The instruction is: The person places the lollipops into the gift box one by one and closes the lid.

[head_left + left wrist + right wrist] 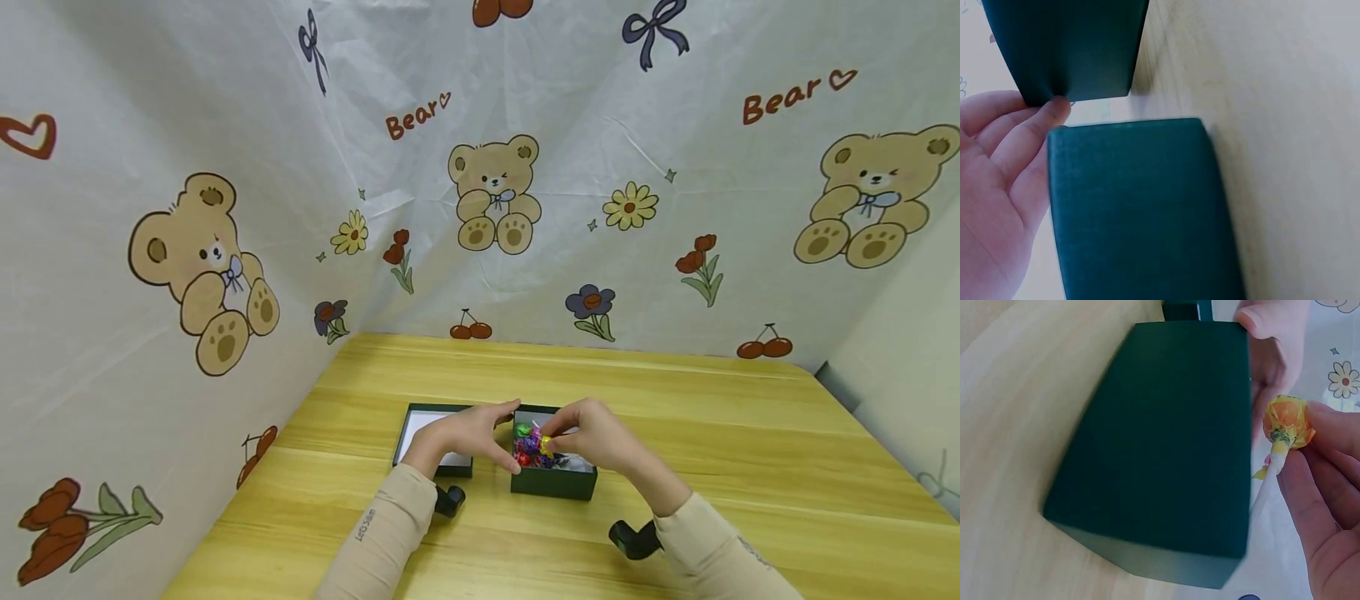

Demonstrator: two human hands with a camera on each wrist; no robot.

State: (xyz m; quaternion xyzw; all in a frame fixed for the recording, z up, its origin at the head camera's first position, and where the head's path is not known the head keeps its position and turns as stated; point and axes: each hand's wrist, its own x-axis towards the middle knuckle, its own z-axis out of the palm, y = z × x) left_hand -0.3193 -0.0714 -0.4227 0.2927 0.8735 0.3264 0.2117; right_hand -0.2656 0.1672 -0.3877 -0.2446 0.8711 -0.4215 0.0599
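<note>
My right hand [596, 432] pinches a lollipop [1286, 422] in a yellow and orange wrapper between thumb and fingers, over the open dark green box [553, 483]. Its white stick points down along the box's side in the right wrist view. Inside the box lie several lollipops [528, 446] in purple, green and red wrappers, partly covered by my fingers. My left hand [467, 435] grips the left end of this box, thumb at the near corner and fingers at the far one. Its forefinger meets the box's corner in the left wrist view.
Left of the box, a dark green box lid [453, 472] with a white inside lies partly under my left hand. Both stand on a wooden table [660, 408]. A white cloth [570, 100] printed with bears and flowers hangs behind and at the left.
</note>
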